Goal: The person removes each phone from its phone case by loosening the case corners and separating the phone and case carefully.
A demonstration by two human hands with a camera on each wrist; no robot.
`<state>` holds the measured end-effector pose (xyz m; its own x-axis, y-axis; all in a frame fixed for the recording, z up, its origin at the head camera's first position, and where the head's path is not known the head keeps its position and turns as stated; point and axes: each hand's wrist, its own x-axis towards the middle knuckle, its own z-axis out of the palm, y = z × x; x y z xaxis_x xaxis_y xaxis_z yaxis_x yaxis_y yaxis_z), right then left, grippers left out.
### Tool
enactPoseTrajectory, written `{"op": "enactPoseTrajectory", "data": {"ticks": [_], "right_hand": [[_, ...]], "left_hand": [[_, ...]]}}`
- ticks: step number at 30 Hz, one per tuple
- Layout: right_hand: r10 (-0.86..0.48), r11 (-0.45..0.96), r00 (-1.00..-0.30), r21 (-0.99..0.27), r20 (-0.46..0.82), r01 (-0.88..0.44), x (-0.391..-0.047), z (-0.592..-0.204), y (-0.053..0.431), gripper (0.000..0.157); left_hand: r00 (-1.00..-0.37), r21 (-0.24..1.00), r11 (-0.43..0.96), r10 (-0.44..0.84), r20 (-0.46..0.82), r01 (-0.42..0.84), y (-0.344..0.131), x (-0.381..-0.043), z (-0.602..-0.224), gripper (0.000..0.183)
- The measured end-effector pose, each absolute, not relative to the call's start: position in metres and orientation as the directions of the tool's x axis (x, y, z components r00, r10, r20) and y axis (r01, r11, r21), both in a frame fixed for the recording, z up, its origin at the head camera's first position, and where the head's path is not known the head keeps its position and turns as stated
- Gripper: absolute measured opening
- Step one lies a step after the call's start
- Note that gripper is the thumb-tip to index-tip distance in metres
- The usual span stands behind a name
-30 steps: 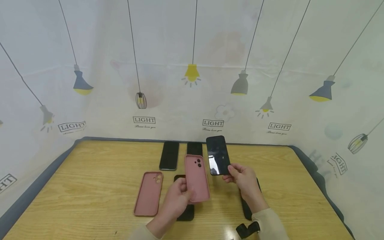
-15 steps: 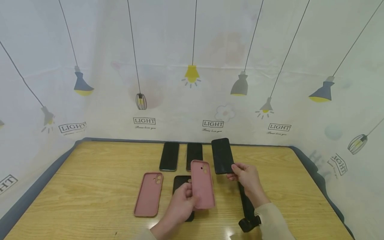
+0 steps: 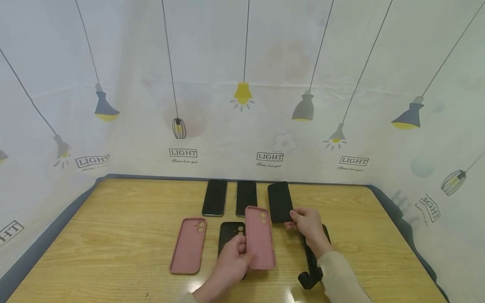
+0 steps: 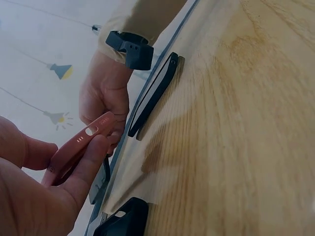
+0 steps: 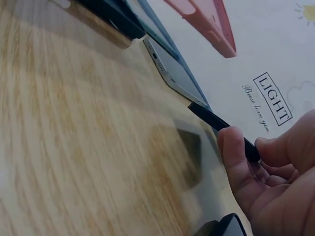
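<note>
My left hand point(image 3: 232, 257) grips a pink phone case point(image 3: 260, 240) by its lower left edge, thumb on its face and fingers behind. The case is tilted, its camera cutout at the top; side cutouts show in the left wrist view. My right hand point(image 3: 310, 226) pinches a black smartphone point(image 3: 279, 203) by its lower right corner, thumb on top. In the right wrist view the phone's far end slants close over the table, with its shadow below. Beneath my left hand lies a black phone case point(image 3: 227, 232), partly hidden.
A second pink case point(image 3: 188, 247) lies on the wooden table point(image 3: 113, 235) at left. Two black smartphones point(image 3: 214, 198) lie along the back edge. A long black item point(image 3: 311, 257) lies partly under my right forearm. A printed cloth point(image 3: 212, 63) hangs behind.
The smartphone in my right hand has moved right and down toward the table. My left hand has carried the pink case right and toward me, uncovering the back middle phone.
</note>
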<state>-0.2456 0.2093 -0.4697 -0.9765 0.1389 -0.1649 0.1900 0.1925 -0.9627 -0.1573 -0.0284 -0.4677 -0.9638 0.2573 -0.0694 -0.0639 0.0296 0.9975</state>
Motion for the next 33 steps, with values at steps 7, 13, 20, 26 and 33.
{"op": "enactPoseTrajectory", "data": {"ticks": [7, 13, 20, 26, 33], "right_hand": [[0.149, 0.243, -0.972, -0.946, -0.184, 0.216, -0.249, -0.475, 0.206, 0.037], [0.160, 0.293, -0.974, -0.935, -0.158, 0.200, -0.252, -0.477, 0.205, 0.036], [0.127, 0.554, -0.986, -0.817, -0.104, 0.158, -0.255, -0.476, 0.203, 0.031], [0.105, 0.762, -0.993, -0.638, -0.045, 0.109, -0.257, -0.475, 0.197, 0.039], [0.134, 0.823, -0.990, -0.552, -0.034, 0.130, -0.260, -0.474, 0.195, 0.032]], "left_hand": [[-0.961, 0.997, 0.041, 0.267, -0.073, -0.065, -0.028, -0.155, -0.468, 0.028], [-0.957, 0.996, 0.053, 0.279, -0.082, -0.070, -0.027, -0.154, -0.467, 0.028], [-0.955, 0.995, 0.065, 0.283, -0.085, -0.070, -0.028, -0.154, -0.466, 0.031], [-0.954, 0.996, 0.066, 0.289, -0.082, -0.065, -0.028, -0.154, -0.469, 0.029], [-0.953, 0.996, 0.049, 0.289, -0.086, -0.075, -0.028, -0.152, -0.468, 0.030]]}}
